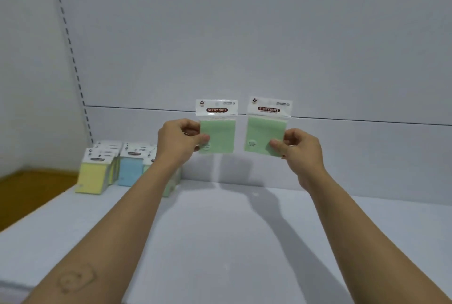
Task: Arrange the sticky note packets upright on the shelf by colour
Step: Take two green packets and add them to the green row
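Note:
My left hand (179,141) pinches a green sticky note packet (219,132) by its left edge and holds it upright above the shelf. My right hand (299,148) pinches a second green packet (265,132) at its lower right corner, also upright in the air. The two packets hang side by side with a small gap between them. At the back left of the shelf stand upright rows of packets: yellow (91,177), blue (129,171) and green (170,186), the green row mostly hidden behind my left forearm.
The white shelf board (232,242) stretches from the rows to the right edge of the view. A white back panel (244,47) rises behind it. A slotted upright rail (73,59) runs up the left side, with a brown floor (29,191) beyond it.

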`<state>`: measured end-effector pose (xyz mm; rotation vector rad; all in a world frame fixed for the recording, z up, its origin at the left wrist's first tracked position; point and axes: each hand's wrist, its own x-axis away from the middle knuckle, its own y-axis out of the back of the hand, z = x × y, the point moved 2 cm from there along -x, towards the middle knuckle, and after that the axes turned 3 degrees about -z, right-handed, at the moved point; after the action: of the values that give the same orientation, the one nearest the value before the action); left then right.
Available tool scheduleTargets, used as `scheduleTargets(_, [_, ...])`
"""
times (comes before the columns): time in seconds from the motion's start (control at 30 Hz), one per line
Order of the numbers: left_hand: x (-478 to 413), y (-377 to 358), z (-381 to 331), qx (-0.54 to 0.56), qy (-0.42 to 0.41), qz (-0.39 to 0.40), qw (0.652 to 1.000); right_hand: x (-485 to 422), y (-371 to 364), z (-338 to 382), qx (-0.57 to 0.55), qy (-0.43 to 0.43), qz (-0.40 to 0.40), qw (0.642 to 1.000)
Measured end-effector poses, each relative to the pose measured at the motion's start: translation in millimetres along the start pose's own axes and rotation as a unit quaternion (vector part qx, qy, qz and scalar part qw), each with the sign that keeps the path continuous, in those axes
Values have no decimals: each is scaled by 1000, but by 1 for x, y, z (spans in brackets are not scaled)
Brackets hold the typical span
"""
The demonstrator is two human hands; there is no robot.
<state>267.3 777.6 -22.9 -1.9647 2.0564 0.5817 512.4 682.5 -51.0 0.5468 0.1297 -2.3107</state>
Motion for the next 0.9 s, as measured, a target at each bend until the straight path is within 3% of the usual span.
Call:
scheduleTargets(0.3, [-35, 127, 56, -40, 30, -49, 998, 36, -143, 7, -4, -39, 82, 996])
scheduleTargets(0.63, [-47, 208, 127, -50, 86, -28, 995, 82, -252, -17, 68, -67, 75, 993])
scheduleTargets(0.9, [-52, 220, 170, -19, 88, 16, 996, 101, -293, -33, 133, -52, 35, 989])
